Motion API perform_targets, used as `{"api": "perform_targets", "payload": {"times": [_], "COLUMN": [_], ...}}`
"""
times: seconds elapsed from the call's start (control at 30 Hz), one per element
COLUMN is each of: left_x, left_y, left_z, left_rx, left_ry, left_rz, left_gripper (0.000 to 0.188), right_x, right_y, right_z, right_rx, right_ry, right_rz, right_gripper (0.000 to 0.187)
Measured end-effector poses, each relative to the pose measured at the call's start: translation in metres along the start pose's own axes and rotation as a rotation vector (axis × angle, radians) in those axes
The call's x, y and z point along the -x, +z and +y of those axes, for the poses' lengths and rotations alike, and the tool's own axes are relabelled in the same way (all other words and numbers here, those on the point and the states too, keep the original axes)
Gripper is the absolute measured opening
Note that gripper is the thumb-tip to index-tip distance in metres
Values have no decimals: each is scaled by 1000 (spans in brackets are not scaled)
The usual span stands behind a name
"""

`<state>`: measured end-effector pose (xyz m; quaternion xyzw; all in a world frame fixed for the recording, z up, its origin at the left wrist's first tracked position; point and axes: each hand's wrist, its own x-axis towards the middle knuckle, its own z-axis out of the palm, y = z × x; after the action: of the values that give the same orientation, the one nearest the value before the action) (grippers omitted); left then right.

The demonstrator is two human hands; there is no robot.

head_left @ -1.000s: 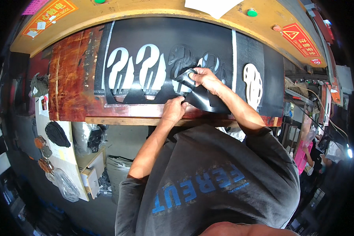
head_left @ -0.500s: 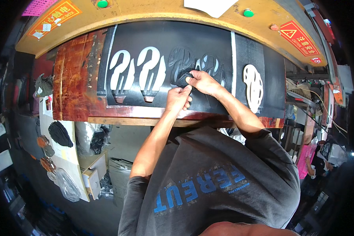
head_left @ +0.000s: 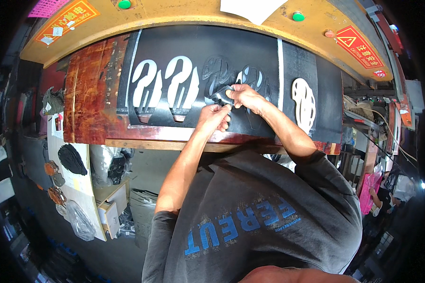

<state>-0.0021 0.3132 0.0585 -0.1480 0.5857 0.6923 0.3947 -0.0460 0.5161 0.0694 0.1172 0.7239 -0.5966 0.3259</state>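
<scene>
A black sheet (head_left: pixel 198 42) covers the middle of the bench, with two shoe-upper-shaped openings (head_left: pixel 182 82) showing white through it on the left. To the right of these, a dark cut outline (head_left: pixel 216 70) and a second one (head_left: pixel 255 78) still carry black material. My right hand (head_left: pixel 246 98) pinches a bent black cut piece (head_left: pixel 222 95) raised from the sheet. Just below it, my left hand (head_left: pixel 214 118) is closed with thumb and fingers at the lower edge of that same piece. Its fingertips are partly hidden.
A pale cutting die (head_left: pixel 304 104) lies to the right beyond a white strip. A yellow machine beam (head_left: pixel 174 16) with green buttons spans the far side. A wooden strip (head_left: pixel 146 145) edges the bench's front. At left, a side table (head_left: pixel 80 184) carries dark bundles.
The black piece between my hands has turned and bent further, showing more of its surface. My right hand has shifted slightly to the right; my left hand stays almost in place.
</scene>
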Motion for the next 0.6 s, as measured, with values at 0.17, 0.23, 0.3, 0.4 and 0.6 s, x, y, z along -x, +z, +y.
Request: {"api": "perform_targets", "payload": {"times": [0.17, 0.23, 0.3, 0.4, 0.6], "left_x": [-3, -3, -4, -4, -6], "left_y": [1, 0, 0, 0, 4], "left_z": [11, 11, 10, 7, 3], "left_rx": [-57, -32, -11, 7, 20], "left_ry": [-21, -21, -19, 3, 41], "left_rz": [-13, -24, -36, -37, -3], "left_gripper": [28, 25, 22, 19, 17], "right_x": [-4, -4, -3, -4, -5], "right_y": [-2, -4, -5, -7, -12], "right_z": [6, 7, 8, 10, 14], "right_rx": [-38, -37, -51, -85, -255], "right_ry": [19, -36, -45, -51, -39], "right_rz": [43, 1, -12, -31, -74], "right_gripper": [24, 25, 26, 24, 25]}}
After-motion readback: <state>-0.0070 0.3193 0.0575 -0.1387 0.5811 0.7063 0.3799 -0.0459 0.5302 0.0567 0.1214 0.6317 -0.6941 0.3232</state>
